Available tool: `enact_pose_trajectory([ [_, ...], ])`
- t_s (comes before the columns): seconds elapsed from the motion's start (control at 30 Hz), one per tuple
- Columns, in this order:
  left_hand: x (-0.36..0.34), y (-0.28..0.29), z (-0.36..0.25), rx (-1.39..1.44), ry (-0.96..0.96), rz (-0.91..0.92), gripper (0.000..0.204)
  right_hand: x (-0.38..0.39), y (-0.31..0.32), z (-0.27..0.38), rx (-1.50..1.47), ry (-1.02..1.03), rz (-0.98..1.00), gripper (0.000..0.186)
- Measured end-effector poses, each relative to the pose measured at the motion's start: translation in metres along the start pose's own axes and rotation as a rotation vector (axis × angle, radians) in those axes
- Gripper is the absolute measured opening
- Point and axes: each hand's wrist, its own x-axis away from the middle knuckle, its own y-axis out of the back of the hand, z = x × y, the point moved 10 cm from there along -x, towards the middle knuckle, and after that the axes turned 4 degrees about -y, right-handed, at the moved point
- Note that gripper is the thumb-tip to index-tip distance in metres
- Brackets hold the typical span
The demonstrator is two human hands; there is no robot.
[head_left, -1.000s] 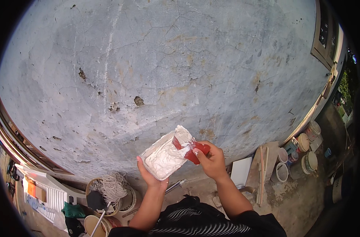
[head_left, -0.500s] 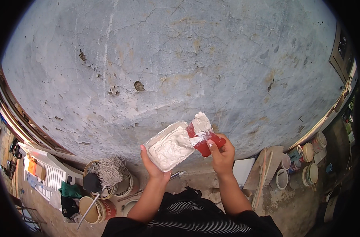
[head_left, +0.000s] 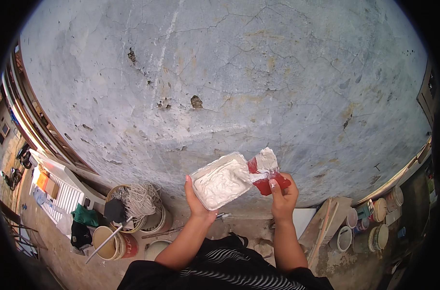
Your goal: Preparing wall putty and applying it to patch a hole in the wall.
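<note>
My left hand [head_left: 199, 205] supports a rectangular tub of white filler paste [head_left: 221, 181], fingers along its left side and underneath. The paste is smeared up the walls and swirled on top. In my right hand [head_left: 283, 198] is a red putty knife [head_left: 264, 185], pinched between thumb and fingers. A thick layer of white paste coats its upturned blade, which lies just right of the tub's rim. Ahead of both hands stands a grey-blue wall [head_left: 239, 77] with cracks, a whitish patched band and a chipped hole [head_left: 196, 101].
Low at left are a bucket with tangled cord [head_left: 140, 200], a pale bucket [head_left: 106, 241] with a pipe across it, and a white slatted panel [head_left: 60, 193]. At right, boards [head_left: 326, 222] lean against the wall beside several paint buckets [head_left: 344, 238].
The view has shifted, so the wall marks sit further right. The tub and putty knife have moved right in the picture together, both still held.
</note>
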Motion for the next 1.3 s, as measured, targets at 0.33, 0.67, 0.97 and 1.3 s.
enact_pose_trajectory([
  [0.33, -0.015, 0.016, -0.03, 0.014, -0.024, 0.0, 0.091, -0.008, -0.04, -0.013, 0.071, -0.039, 0.06, 0.017],
  [0.67, -0.034, 0.04, -0.064, 0.066, 0.156, 0.069, 0.092, -0.022, -0.091, 0.019, -0.01, 0.21, -0.064, 0.023],
  [0.97, -0.052, 0.078, -0.085, 0.044, 0.363, 0.098, 0.098, -0.012, -0.224, 0.072, 0.815, 0.996, 0.04, 0.035],
  [1.3, -0.07, 0.105, -0.103, 0.023, 0.465, 0.173, 0.098, -0.026, -0.26, 0.014, 1.07, 0.952, -0.131, 0.039],
])
